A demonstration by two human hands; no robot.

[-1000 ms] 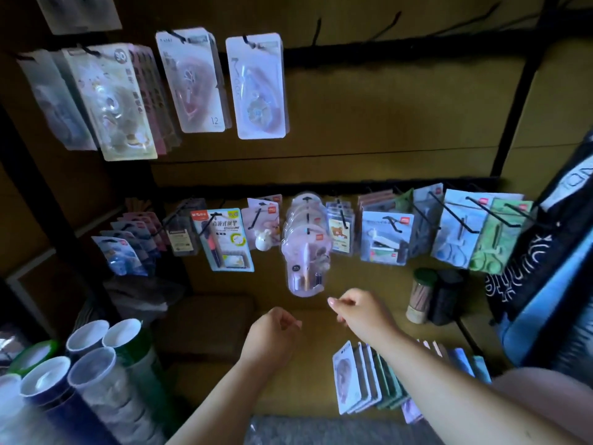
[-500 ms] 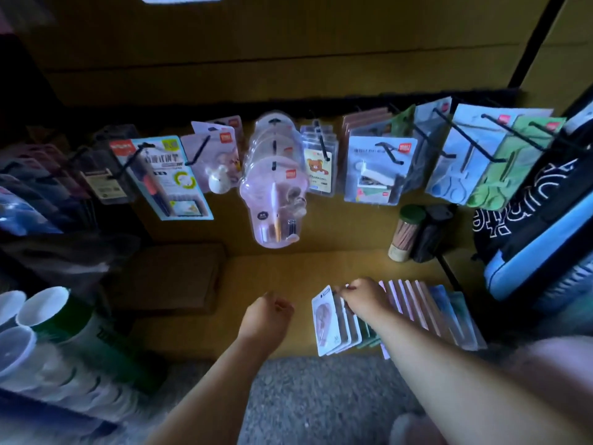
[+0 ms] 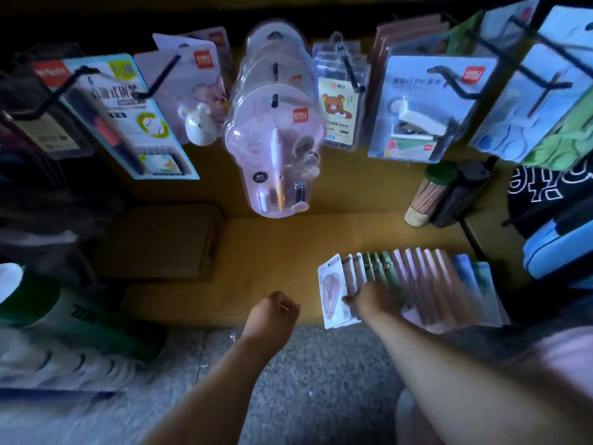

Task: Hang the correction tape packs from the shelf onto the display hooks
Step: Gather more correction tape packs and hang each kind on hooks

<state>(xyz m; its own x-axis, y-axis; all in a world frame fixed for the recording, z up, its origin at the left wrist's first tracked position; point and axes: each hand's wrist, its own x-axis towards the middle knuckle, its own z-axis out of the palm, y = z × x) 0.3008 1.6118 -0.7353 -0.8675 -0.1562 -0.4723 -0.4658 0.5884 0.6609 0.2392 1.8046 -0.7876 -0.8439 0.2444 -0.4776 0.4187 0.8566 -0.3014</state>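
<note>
Head view shows the right hand point(image 3: 372, 300) pinching the front packs point(image 3: 333, 293) of the fanned row on the shelf point(image 3: 263, 252), the left hand point(image 3: 272, 313) curled empty beside it, so neighbouring packs could drag out and topple.

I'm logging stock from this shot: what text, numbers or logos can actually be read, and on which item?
"20": low on the front correction tape pack, under the right hand.
"...akkuma", partly readable: under the bear on the hanging bear card.
Red brand tags on the clear pink pack and stapler pack: too blurred.
Chinese print on the pen card: too blurred.
</note>
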